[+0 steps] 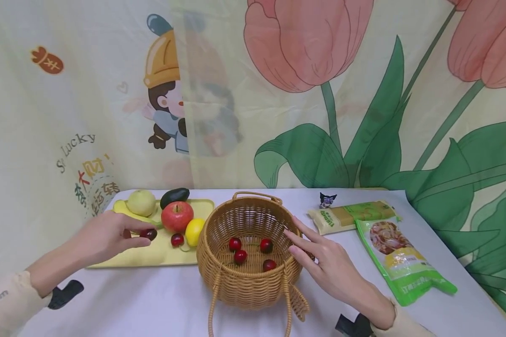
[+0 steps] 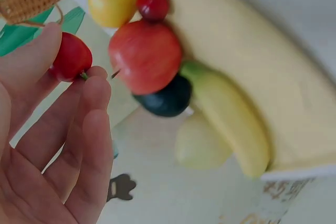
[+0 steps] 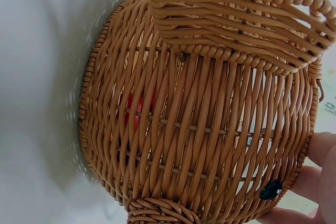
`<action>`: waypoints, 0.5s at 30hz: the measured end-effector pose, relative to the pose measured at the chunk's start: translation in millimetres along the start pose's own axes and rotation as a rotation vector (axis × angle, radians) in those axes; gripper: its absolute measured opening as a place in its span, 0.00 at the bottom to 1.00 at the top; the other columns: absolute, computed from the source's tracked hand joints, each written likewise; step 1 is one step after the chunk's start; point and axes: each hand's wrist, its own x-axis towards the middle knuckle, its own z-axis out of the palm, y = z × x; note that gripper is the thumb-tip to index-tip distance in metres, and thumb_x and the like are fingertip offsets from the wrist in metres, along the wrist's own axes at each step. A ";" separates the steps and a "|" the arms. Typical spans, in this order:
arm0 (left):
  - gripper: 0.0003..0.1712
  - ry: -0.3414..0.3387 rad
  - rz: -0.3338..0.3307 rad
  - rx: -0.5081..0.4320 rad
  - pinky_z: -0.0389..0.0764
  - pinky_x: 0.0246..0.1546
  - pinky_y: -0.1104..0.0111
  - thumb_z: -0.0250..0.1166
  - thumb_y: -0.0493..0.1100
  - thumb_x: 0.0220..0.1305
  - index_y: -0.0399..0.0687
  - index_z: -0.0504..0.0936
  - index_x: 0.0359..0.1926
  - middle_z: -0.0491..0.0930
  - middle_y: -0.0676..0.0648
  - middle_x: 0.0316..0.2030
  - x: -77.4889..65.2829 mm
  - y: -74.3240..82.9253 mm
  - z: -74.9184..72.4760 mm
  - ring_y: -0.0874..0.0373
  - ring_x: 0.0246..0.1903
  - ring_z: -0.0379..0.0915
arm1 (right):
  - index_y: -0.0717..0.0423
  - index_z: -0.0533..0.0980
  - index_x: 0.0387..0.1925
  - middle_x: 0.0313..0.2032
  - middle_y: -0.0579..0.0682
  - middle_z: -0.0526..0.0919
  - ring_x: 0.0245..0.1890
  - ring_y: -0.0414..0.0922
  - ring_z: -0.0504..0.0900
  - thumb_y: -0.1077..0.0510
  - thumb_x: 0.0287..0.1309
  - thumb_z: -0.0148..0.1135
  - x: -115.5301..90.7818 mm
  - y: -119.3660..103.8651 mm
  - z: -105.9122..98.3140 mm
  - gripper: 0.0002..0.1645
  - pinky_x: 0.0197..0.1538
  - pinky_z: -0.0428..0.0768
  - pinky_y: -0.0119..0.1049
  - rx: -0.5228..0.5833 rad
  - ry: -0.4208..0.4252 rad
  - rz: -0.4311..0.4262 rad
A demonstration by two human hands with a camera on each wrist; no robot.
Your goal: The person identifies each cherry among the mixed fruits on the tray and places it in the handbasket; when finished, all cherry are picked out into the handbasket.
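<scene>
My left hand (image 1: 114, 235) pinches a dark red cherry (image 1: 148, 234) between thumb and fingers, above the yellow tray's left part. The left wrist view shows this cherry (image 2: 72, 57) close up, its green stem end by the fingertips. In the middle stands a wicker basket (image 1: 249, 292) with several cherries (image 1: 240, 256) inside. My right hand (image 1: 326, 260) touches the right side of the basket's rim with extended fingers. Up close in the right wrist view, fingertips (image 3: 304, 184) meet the rim, and red shows through the basket's weave.
On the yellow tray (image 1: 152, 257) lie another cherry (image 1: 177, 240), a red apple (image 1: 177, 216), a lemon (image 1: 195, 232), a dark green fruit (image 1: 174, 197), a pale round fruit (image 1: 141, 202) and a banana (image 2: 231, 116). Right of the basket are a noodle pack (image 1: 354, 216) and a green bag (image 1: 400, 262).
</scene>
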 end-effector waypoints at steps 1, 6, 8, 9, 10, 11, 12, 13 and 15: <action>0.20 0.005 0.012 0.009 0.67 0.21 0.73 0.77 0.52 0.55 0.55 0.91 0.49 0.88 0.61 0.31 1.0 1.2 -5.4 0.69 0.22 0.67 | 0.41 0.75 0.68 0.76 0.46 0.66 0.52 0.48 0.84 0.45 0.76 0.54 0.1 0.1 -0.2 0.24 0.33 0.71 0.26 0.004 -0.001 0.002; 0.23 -0.001 0.072 0.045 0.69 0.22 0.74 0.78 0.50 0.55 0.51 0.90 0.52 0.91 0.55 0.37 10.0 11.6 -29.0 0.71 0.24 0.70 | 0.41 0.75 0.68 0.77 0.46 0.66 0.52 0.48 0.84 0.45 0.76 0.54 -0.1 0.7 -0.5 0.24 0.32 0.69 0.26 0.010 -0.008 0.010; 0.23 -0.010 0.080 0.045 0.67 0.21 0.73 0.78 0.51 0.55 0.52 0.90 0.52 0.91 0.54 0.37 15.3 18.3 -36.4 0.69 0.23 0.70 | 0.41 0.76 0.68 0.76 0.47 0.66 0.54 0.49 0.84 0.45 0.76 0.54 -0.1 0.8 -0.3 0.24 0.32 0.69 0.25 0.008 -0.009 0.011; 0.24 -0.011 0.087 0.042 0.67 0.21 0.73 0.78 0.51 0.55 0.52 0.90 0.53 0.91 0.53 0.38 18.0 22.0 -39.6 0.69 0.22 0.70 | 0.41 0.76 0.68 0.76 0.47 0.66 0.55 0.49 0.84 0.45 0.76 0.54 0.0 0.8 -0.2 0.24 0.32 0.69 0.25 0.008 -0.010 0.010; 0.24 -0.015 0.097 0.038 0.66 0.20 0.73 0.78 0.52 0.55 0.52 0.90 0.53 0.91 0.53 0.38 21.1 25.9 -42.4 0.68 0.21 0.69 | 0.41 0.76 0.68 0.76 0.47 0.66 0.55 0.49 0.84 0.45 0.76 0.54 0.1 0.8 -0.1 0.24 0.32 0.69 0.25 0.010 -0.011 0.010; 0.24 -0.021 0.105 0.028 0.65 0.19 0.73 0.78 0.52 0.55 0.52 0.90 0.53 0.91 0.52 0.38 24.5 30.1 -44.8 0.68 0.20 0.69 | 0.41 0.75 0.68 0.77 0.47 0.66 0.54 0.49 0.84 0.45 0.76 0.54 0.2 0.8 0.0 0.24 0.31 0.69 0.25 0.012 -0.012 0.009; 0.23 -0.027 0.112 0.016 0.65 0.19 0.72 0.78 0.52 0.56 0.52 0.90 0.53 0.91 0.51 0.40 28.1 34.7 -46.8 0.67 0.20 0.69 | 0.41 0.75 0.68 0.77 0.47 0.66 0.54 0.49 0.84 0.45 0.76 0.54 0.3 0.8 0.0 0.24 0.31 0.69 0.25 0.013 -0.012 0.008; 0.22 -0.033 0.122 0.011 0.65 0.19 0.72 0.78 0.51 0.56 0.53 0.90 0.52 0.91 0.50 0.42 32.3 39.6 -48.9 0.66 0.20 0.69 | 0.41 0.75 0.68 0.77 0.47 0.66 0.53 0.49 0.84 0.45 0.76 0.54 0.4 0.7 -0.1 0.24 0.31 0.69 0.25 0.014 -0.012 0.008; 0.20 -0.049 0.138 0.012 0.68 0.21 0.72 0.77 0.50 0.57 0.53 0.90 0.52 0.91 0.49 0.44 42.0 50.2 -51.7 0.65 0.24 0.73 | 0.41 0.75 0.68 0.77 0.47 0.66 0.54 0.49 0.84 0.45 0.76 0.54 0.4 0.7 -0.2 0.24 0.32 0.70 0.26 0.011 -0.011 0.008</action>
